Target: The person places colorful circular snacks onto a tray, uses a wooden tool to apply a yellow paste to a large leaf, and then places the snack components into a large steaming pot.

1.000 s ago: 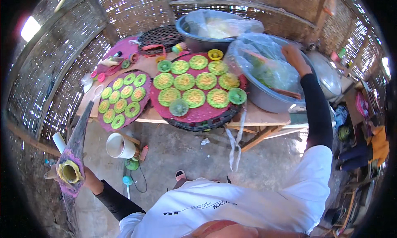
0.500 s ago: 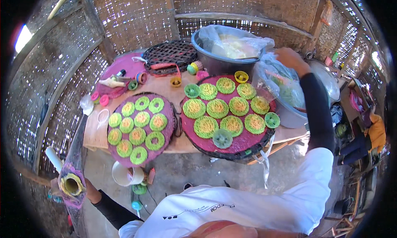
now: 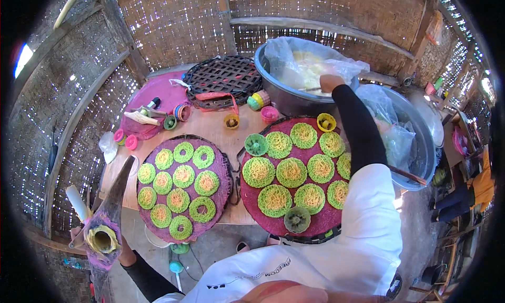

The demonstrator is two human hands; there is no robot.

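Note:
My right hand is over the near rim of a grey basin, its fingers closed on a thin stick-like handle. Pale dough lies in clear plastic inside that basin. At the lower left, my left hand wraps round a wooden press, partly hidden behind it. The press has a round, yellow-lined hole and pink-purple smears. Green and yellow lacy noodle-like rounds cover a pink round tray in front of me. Similar rounds and rings lie on a smaller tray to its left.
A second basin with plastic-wrapped contents stands at the right. Small coloured cups sit on and around the trays. Behind are a black woven tray and a pink cloth on the wooden table. Another person is at the far right.
My right hand has moved left from above the right-hand basin to the dough basin and taken a handle there. My view has shifted; my left hand stays at the press.

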